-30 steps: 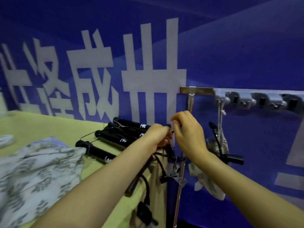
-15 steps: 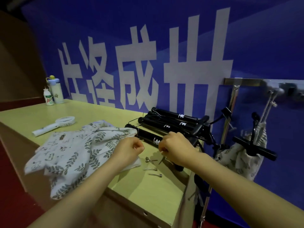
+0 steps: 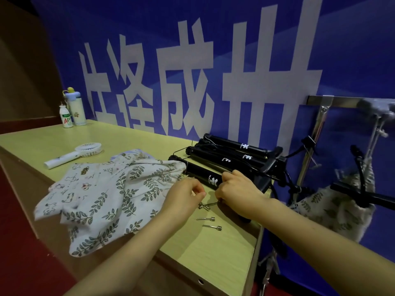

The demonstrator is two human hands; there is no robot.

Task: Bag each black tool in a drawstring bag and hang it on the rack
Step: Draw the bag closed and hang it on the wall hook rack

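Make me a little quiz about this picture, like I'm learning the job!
1. Pick one. Where does the white handheld fan lie?
A) on the yellow-green wooden table
B) on the floor
C) in a drawer

2. True or false: a leaf-print cloth drawstring bag hangs from the silver metal rack with a black tube-shaped tool sticking out of it.

3. Fill in the gap: the stacked black tube-shaped tools lie on the table against the blue ___.

Key: 1 A; 2 true; 3 wall.
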